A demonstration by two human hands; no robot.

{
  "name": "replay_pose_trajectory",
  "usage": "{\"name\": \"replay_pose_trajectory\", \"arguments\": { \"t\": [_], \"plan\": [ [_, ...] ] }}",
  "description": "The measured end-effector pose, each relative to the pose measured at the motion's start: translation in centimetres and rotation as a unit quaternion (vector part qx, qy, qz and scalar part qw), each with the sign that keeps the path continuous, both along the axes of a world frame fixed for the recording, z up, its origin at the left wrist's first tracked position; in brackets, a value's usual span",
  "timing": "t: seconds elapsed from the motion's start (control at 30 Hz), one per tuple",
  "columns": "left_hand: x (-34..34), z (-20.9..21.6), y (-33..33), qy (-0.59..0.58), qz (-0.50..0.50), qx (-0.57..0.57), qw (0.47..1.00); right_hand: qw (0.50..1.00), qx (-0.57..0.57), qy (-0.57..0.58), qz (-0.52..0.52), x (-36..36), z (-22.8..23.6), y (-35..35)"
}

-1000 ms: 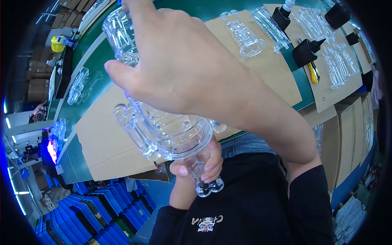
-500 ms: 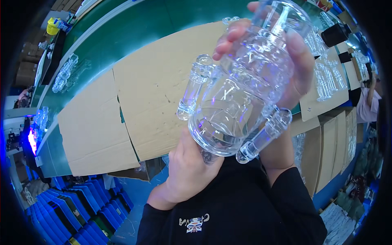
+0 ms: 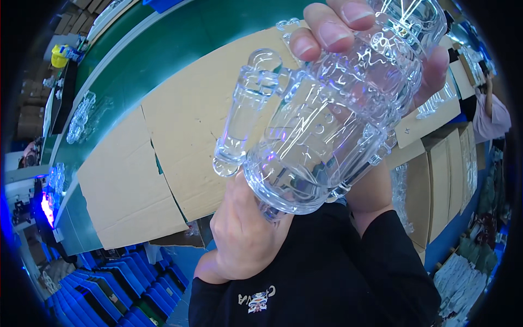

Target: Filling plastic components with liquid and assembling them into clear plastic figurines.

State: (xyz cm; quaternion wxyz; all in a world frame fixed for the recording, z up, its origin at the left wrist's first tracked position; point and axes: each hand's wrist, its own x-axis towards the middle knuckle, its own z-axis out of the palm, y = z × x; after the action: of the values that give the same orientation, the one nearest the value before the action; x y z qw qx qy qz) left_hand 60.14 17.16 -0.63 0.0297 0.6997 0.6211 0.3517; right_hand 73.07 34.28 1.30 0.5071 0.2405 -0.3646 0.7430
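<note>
Close in front of me is a large clear figure-shaped vessel [image 3: 316,136], tilted, with a rounded wide lower end. A clear arm-like cylinder [image 3: 237,122] with ball-shaped ends sticks out from its left side. My right hand [image 3: 338,32] is closed around the upper part, with fingers over the far left side and the thumb on the right. Below the wide end my left hand [image 3: 245,229] is closed on a small clear part of the vessel; its fingertips are mostly hidden.
Flat cardboard sheets [image 3: 190,131] cover much of the green table [image 3: 210,27]. Wrapped clear pieces [image 3: 81,117] lie at the left. Blue bins [image 3: 120,283] stand lower left, and open cardboard boxes [image 3: 436,185] at the right. Another person [image 3: 490,111] is at far right.
The vessel has moved up and right, nearer to the camera, and has turned, so its right arm-like piece now shows much less. Both hands keep their hold.
</note>
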Motion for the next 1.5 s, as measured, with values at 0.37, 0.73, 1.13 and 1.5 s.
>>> {"name": "replay_pose_trajectory", "arguments": {
  "t": [0.37, 0.73, 1.13, 1.5],
  "plan": [
    [0.8, 0.7, -0.2, -0.014, -0.011, 0.012, 1.0, 0.999, 0.034, -0.025, 0.004, 1.5, 0.5, 0.5],
    [1.7, 1.4, -0.8, -0.007, -0.008, -0.047, 0.999, 0.995, -0.001, 0.074, 0.062, 1.1, 0.2, 0.7],
    [-0.3, -0.2, 0.3, -0.253, -0.11, -0.137, 0.951, 0.917, -0.233, -0.313, -0.085, 1.0, 4.5, -1.7],
    [-0.5, -1.5, -0.7, -0.497, -0.138, -0.254, 0.818, 0.911, -0.127, -0.338, -0.198, 0.0, 3.5, -0.5]
  ]
}}
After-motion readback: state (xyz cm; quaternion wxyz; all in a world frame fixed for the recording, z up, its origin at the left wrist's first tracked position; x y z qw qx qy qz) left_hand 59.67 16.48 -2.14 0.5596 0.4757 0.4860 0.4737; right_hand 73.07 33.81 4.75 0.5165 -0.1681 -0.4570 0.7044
